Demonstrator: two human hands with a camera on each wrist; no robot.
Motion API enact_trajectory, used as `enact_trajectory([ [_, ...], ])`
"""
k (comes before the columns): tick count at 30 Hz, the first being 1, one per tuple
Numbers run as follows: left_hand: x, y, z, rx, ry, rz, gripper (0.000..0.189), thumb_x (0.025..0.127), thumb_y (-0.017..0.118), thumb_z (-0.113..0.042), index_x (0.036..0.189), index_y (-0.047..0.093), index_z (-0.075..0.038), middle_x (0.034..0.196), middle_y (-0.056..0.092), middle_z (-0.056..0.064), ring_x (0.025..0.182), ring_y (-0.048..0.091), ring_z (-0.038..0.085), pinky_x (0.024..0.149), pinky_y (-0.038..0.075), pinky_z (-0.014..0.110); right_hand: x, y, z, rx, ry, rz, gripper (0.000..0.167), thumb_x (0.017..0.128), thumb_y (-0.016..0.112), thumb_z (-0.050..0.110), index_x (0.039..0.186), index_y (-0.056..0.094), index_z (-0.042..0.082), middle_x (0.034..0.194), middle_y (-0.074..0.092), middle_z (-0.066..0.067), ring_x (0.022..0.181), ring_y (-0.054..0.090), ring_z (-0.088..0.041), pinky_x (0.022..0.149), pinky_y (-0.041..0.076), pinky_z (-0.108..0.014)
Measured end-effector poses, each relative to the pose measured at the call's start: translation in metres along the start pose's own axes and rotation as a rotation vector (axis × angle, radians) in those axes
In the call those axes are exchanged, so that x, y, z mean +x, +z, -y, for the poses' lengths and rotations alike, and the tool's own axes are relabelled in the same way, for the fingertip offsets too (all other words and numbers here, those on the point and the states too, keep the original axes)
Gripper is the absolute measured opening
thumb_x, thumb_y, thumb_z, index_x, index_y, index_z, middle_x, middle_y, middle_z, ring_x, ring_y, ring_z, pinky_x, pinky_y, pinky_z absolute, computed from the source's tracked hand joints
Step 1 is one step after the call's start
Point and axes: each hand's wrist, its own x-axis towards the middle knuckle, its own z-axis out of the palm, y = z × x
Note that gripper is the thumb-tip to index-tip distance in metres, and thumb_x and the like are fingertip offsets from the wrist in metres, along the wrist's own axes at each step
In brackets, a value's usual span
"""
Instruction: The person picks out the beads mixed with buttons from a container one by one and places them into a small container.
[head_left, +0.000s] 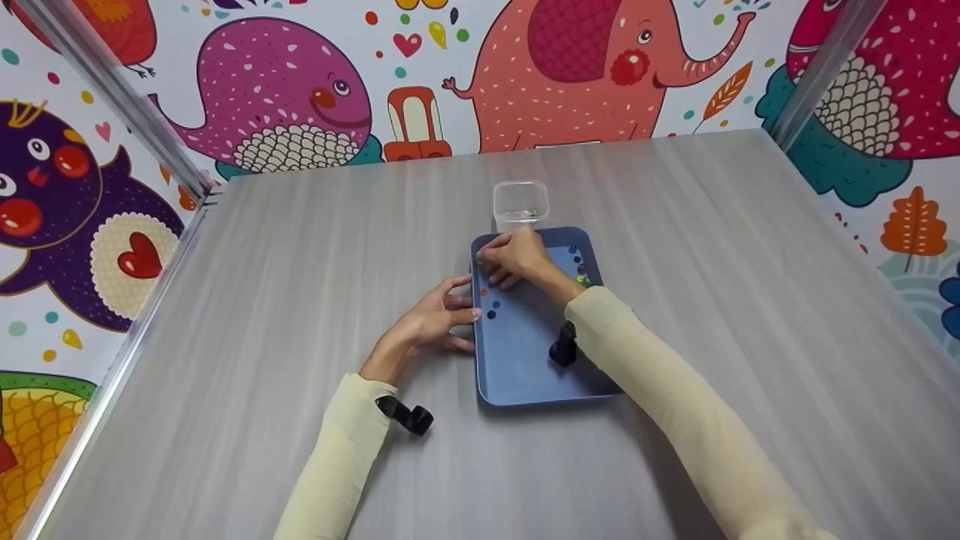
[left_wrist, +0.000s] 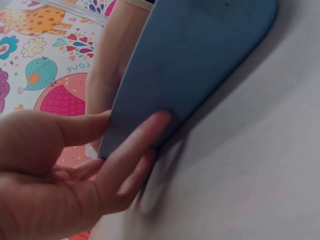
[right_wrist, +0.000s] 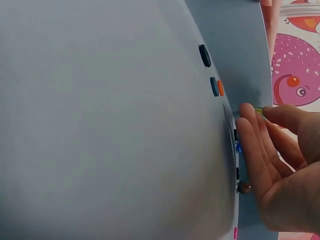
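A blue tray lies on the table with small round pieces inside. My left hand rests against its left side, fingers spread and fairly straight. In the left wrist view, fingertips touch the tray's outer wall, one digit reaching its rim. My right hand is over the tray's far left part. In the right wrist view, its thumb and fingers pinch a small yellow-green bead. Near that hand lie a black disc, a dark blue disc, an orange disc and a shiny brown bead.
Behind the tray stands a clear plastic container with a few small pieces in it. More small pieces line the tray's right side. The grey table meets walls printed with cartoon animals. Each wrist wears a black camera.
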Motion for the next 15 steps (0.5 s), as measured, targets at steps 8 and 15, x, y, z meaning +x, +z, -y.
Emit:
enact_trajectory([
  [8, 0.000, 0.000, 0.001, -0.013, 0.003, 0.004, 0.068, 0.099, 0.057, 0.001, 0.157, 0.023, -0.011, 0.146, 0.047, 0.028, 0.120, 0.062, 0.035, 0.069, 0.066, 0.039, -0.005, -0.003, 0.003, 0.014, 0.007, 0.013, 0.019, 0.091, 0.074, 0.019, 0.100, 0.079, 0.003, 0.085, 0.077, -0.017, 0.056, 0.070, -0.013, 0.054, 0.062, -0.028],
  [15, 0.001, 0.000, 0.001, -0.019, 0.001, 0.006, 0.068, 0.099, 0.056, 0.001, 0.157, 0.023, -0.012, 0.146, 0.047, 0.028, 0.121, 0.062, 0.036, 0.072, 0.066, 0.042, -0.006, -0.014, 0.006, 0.046, 0.014, 0.004, 0.022, 0.091, 0.075, 0.022, 0.102, 0.078, 0.003, 0.092, 0.078, -0.017, 0.060, 0.073, -0.014, 0.055, 0.063, -0.029],
])
